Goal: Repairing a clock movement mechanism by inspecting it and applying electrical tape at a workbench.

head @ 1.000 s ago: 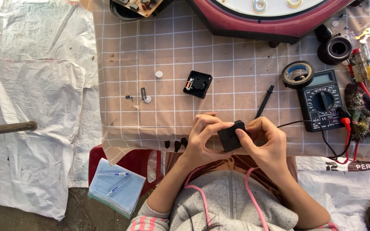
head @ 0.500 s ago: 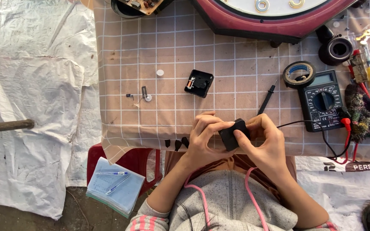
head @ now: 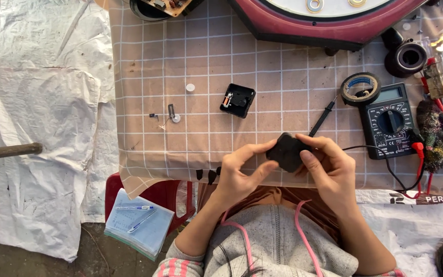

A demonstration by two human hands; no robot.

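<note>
Hands closed together on a small black module (head: 286,152) at the near edge of the bench (head: 206,61).

The module is pinched between left hand (head: 242,177) and right hand (head: 329,172), equally near both; a second module (head: 238,100) lies farther off, slightly left.

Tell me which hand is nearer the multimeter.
Right. The right hand sits just left of the multimeter, gripping the small black part; the left hand holds that part's far side, farther away.
</note>
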